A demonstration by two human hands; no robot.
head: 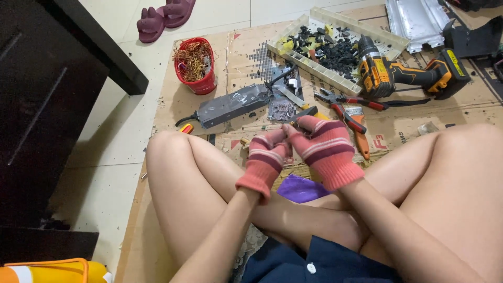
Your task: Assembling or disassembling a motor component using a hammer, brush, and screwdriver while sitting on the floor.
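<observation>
While the left hand (264,160) and right hand (325,147), both gloved, are closing together on a small part (290,129) above the cardboard's (246,57) near edge, a steady pinch is helping.

hidden: small item between left hand (266,160) and right hand (324,147) | cut off: metal panel (416,18)

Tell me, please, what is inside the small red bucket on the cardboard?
The red bucket is filled to the rim with a tangle of thin copper-coloured and yellow wire scraps. Whatever lies beneath that tangle, down to the bottom, is covered and cannot be seen.
</observation>
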